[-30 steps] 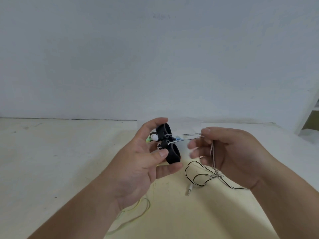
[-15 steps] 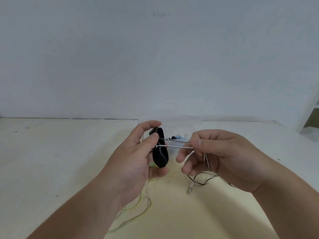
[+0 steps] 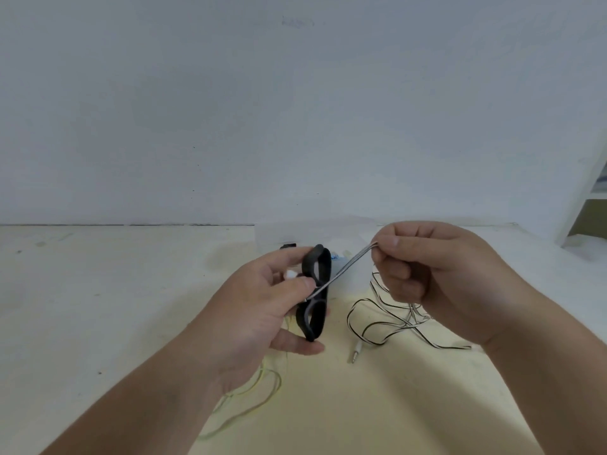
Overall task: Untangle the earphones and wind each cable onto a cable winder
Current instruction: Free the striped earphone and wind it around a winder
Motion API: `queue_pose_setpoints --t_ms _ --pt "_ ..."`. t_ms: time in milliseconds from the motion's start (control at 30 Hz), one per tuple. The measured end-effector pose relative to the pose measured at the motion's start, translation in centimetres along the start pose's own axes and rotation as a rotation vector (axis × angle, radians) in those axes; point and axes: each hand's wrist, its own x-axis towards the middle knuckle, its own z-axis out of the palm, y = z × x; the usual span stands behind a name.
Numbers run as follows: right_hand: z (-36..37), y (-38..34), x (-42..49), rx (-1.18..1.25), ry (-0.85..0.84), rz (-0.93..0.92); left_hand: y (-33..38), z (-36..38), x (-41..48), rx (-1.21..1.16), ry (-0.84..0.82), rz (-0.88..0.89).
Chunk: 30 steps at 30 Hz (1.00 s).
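Left hand [image 3: 259,310] grips black winder [image 3: 315,290] (upright); right hand [image 3: 437,274] pinches taut cable [image 3: 345,270].

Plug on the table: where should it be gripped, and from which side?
Probably pinch the plug across its far end, where the cable joins, coming from above: it lies flat on the table, slim tip pointing toward the camera.

No text, label or number is legible.
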Motion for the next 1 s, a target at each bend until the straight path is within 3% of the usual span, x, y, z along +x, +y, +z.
queue_pose_setpoints --t_ms 233,400,600,767,1000 --pt "-0.1 1.2 0.8 -0.037 0.158 -0.045 -0.4 0.9 -0.6 0.057 -0.156 0.012" --pt "0.0 1.8 0.7 -0.269 0.191 0.008 -0.2 0.7 -0.6 0.023 -0.231 0.037" --pt "1.4 3.1 0.5 -0.526 -0.051 0.198 0.0 0.4 -0.2 -0.042 -0.090 0.123" --pt "2.8 3.6 0.2 -0.524 -0.270 0.168 0.2 0.2 0.0 -0.106 0.010 0.108" --pt "2.3 3.1 0.1 -0.517 -0.344 0.115 0.3 -0.7 0.4 -0.034 0.029 0.079"
